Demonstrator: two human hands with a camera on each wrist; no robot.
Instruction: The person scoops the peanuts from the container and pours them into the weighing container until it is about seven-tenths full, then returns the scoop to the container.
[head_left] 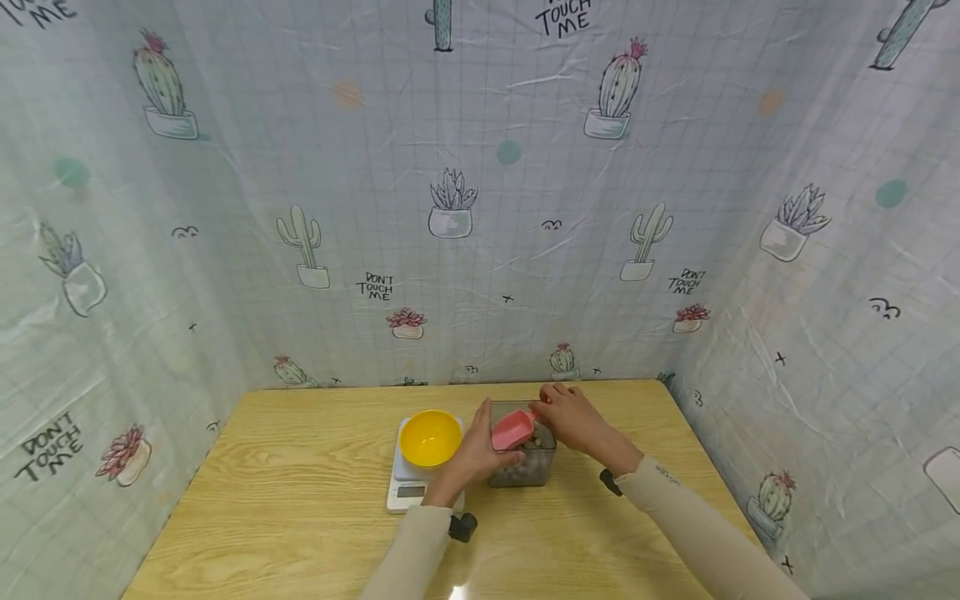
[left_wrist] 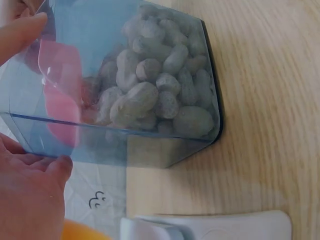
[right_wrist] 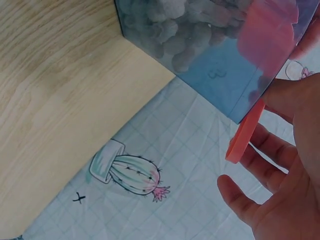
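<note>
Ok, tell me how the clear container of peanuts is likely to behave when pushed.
The container looks stiff, its see-through walls flat and sharp-edged. The peanuts inside would probably shift, since they lie in a loose pile. Sitting low, they should make it fairly unlikely to tip under a gentle push.

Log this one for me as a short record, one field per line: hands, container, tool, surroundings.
Container: clear bin, partly filled with peanuts
Tool: pink scoop, its head inside the upper part of the bin
Right hand: grips the scoop's handle
Left hand: fingers along the bin's left side, thumb across its front
Left of bin: yellow bowl on a white scale; reading not legible
Surface: wood-grain table
Backdrop: cactus-print curtain
</note>
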